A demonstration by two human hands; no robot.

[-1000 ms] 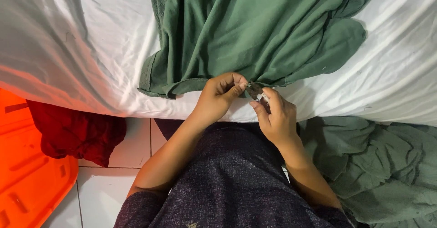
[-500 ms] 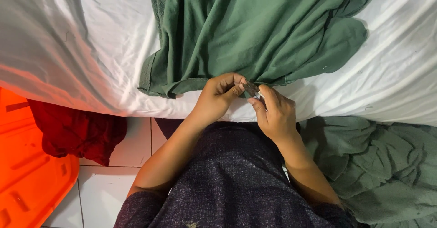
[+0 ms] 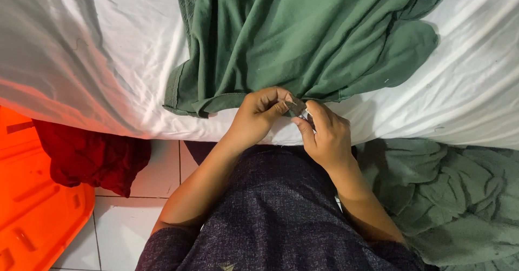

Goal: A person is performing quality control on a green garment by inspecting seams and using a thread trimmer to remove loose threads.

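Observation:
A green garment (image 3: 308, 38) lies spread and rumpled on a bed covered by a white sheet (image 3: 108, 60). Both hands meet at the garment's near hem, at the bed's edge. My left hand (image 3: 262, 114) pinches the hem with curled fingers. My right hand (image 3: 324, 133) faces it, fingers closed around a small grey piece (image 3: 297, 106) at the same spot; what that piece is cannot be made out. The fingertips of both hands touch.
A heap of green cloth (image 3: 454, 195) lies low at the right, beside my body. A dark red cloth (image 3: 92, 157) hangs over an orange plastic bin (image 3: 32, 206) at the left. White floor tiles (image 3: 157, 173) show below the bed's edge.
The hands stay at the same spot on the hem; the fingers shift slightly and the right hand closes in a little on the left.

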